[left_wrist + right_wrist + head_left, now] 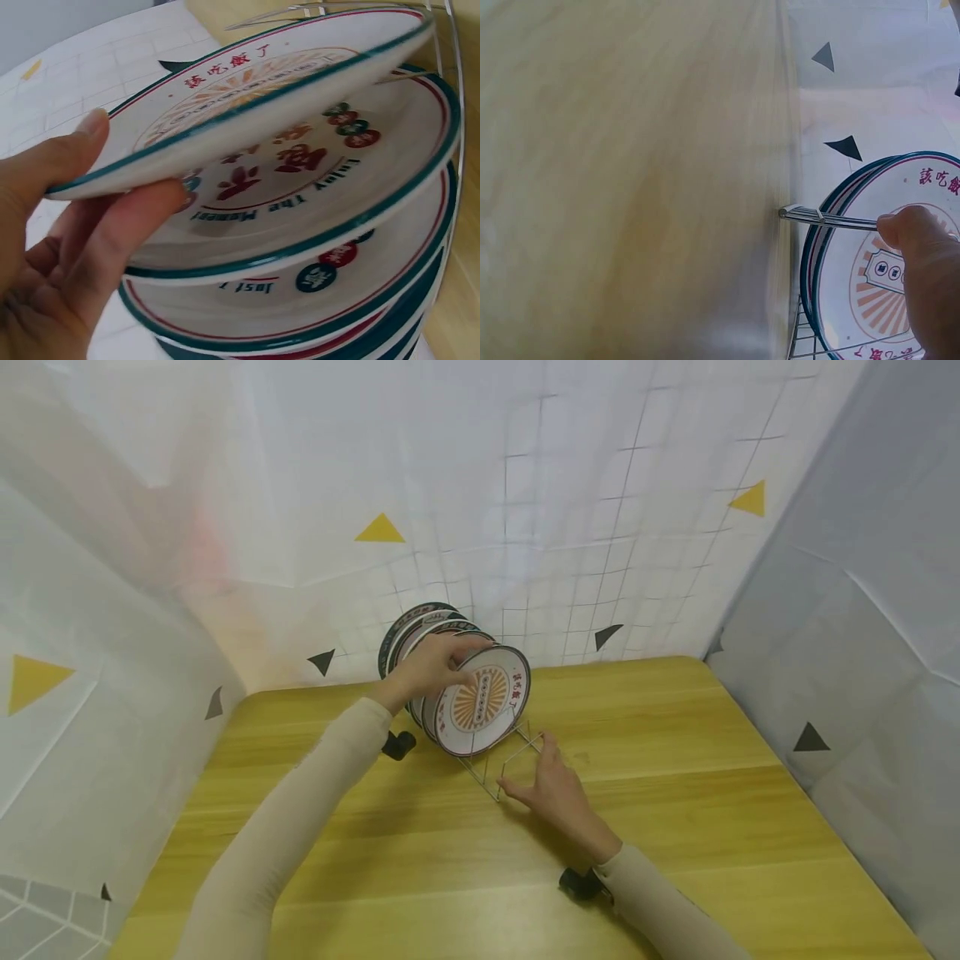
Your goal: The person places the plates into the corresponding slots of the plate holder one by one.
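Several round plates with dark green rims stand on edge in a wire dish rack [802,216]. The frontmost plate [491,702] has an orange sunburst and red characters; in the left wrist view it leans apart from the plate behind it [285,187]. My left hand [427,670] pinches that front plate's rim, thumb on its face and fingers behind. At the rack's near end my right hand [558,789] holds the wire frame between thumb and fingers. In the right wrist view the thumb [922,247] lies on the wire; the other fingers are hidden there.
The rack stands on a wooden table [420,868], near its back edge. White sheeting [465,485] with yellow and black triangles rises behind and at both sides. Dark wrist devices show at the left wrist [399,745] and right wrist [579,885].
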A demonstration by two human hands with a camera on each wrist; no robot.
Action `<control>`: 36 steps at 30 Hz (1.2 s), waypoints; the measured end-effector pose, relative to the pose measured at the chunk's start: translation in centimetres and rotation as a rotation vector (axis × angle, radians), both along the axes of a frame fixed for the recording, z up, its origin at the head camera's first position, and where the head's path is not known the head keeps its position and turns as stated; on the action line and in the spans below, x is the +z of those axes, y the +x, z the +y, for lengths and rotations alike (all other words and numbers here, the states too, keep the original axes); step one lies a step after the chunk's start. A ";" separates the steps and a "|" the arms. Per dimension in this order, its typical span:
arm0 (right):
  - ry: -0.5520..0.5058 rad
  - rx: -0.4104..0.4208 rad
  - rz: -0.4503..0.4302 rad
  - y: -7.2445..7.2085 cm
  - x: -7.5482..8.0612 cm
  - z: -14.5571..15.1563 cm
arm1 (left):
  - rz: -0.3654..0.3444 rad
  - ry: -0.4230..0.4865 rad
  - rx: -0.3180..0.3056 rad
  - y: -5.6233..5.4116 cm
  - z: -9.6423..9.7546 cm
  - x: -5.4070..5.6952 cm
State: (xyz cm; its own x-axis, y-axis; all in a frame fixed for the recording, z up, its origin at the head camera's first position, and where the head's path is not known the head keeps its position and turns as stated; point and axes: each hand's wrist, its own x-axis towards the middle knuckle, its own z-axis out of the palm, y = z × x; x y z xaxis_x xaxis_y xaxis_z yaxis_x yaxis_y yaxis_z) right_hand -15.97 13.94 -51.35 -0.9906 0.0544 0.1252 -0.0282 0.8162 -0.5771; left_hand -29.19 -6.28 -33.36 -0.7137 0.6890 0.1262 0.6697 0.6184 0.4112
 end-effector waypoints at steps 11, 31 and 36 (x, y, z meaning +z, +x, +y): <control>0.019 0.002 -0.010 0.2 0.3 0.0 | 0.147 -0.022 -0.008 0.5 -0.1 -1.4; -0.041 0.043 -0.043 0.4 0.2 0.3 | 0.277 0.038 0.008 2.1 -1.0 -2.7; -0.143 0.084 -0.058 0.2 0.1 2.3 | 0.404 0.231 0.150 5.1 -1.1 -3.9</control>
